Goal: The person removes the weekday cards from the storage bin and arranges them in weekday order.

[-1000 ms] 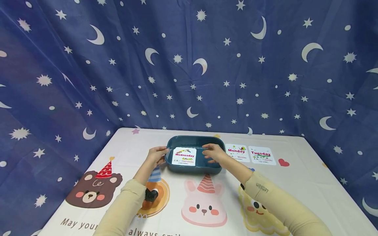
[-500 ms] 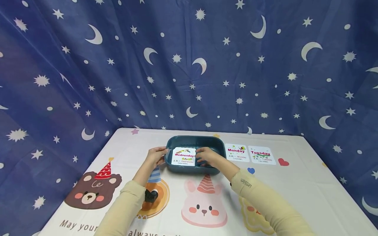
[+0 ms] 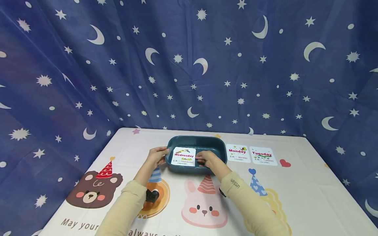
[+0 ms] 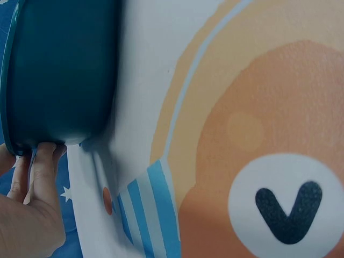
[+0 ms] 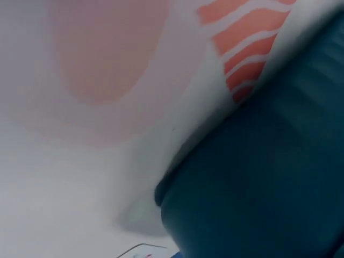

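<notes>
The Wednesday card (image 3: 183,156) lies in the tray (image 3: 189,169), whose left end the left hand (image 3: 155,157) pinches, while the right hand (image 3: 208,159) reaches the card's right edge, pinching or not I cannot tell; probably light, stiff and slick, it should lift best by 1 edge.

The left arm (image 3: 125,203) and right arm (image 3: 251,203) reach forward, left hand (image 3: 155,156) and right hand (image 3: 208,159) with fingers bent.
</notes>
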The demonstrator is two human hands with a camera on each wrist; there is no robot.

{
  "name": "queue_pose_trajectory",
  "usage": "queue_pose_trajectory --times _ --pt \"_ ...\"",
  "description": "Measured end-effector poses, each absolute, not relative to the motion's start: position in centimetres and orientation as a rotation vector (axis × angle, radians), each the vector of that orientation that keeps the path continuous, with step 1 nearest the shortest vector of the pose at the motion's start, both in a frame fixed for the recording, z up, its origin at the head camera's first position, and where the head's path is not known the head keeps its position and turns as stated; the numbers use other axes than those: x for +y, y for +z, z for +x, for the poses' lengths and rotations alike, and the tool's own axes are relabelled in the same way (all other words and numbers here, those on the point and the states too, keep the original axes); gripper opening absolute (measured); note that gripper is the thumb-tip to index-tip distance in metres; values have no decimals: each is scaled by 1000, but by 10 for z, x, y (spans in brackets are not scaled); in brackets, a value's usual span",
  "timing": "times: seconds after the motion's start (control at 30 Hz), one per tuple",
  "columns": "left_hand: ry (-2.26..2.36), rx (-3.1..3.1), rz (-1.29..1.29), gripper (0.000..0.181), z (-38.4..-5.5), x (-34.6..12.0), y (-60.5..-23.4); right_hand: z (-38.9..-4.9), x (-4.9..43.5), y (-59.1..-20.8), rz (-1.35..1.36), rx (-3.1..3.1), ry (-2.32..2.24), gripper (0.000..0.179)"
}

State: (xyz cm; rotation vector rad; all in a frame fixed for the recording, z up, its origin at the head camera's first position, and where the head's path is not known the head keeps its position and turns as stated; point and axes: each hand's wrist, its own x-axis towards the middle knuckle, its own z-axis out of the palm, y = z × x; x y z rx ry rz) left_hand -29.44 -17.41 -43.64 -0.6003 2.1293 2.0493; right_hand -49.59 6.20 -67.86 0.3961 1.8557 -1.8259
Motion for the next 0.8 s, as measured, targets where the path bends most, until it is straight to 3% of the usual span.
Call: queue_pose_trajectory --times 0.1,0.23,0.57,0.63,0.8 --pt "2051 2129 -606 36 -295 -173 -437 -500 58 -681 442 1828 -1849 36" --pt "2044 2138 -624 37 -294 -172 -439 -469 47 -644 463 1844 -1874 28" --pt "2051 2113 -628 37 -294 -173 -442 -331 20 -486 138 2436 -1813 35" --pt "2056 2112 -628 37 -294 -173 -441 -311 14 -455 193 2574 -1646 39" --pt "2074 2100 -628 38 -294 -172 -438 -302 14 -443 49 2744 -1556 42"
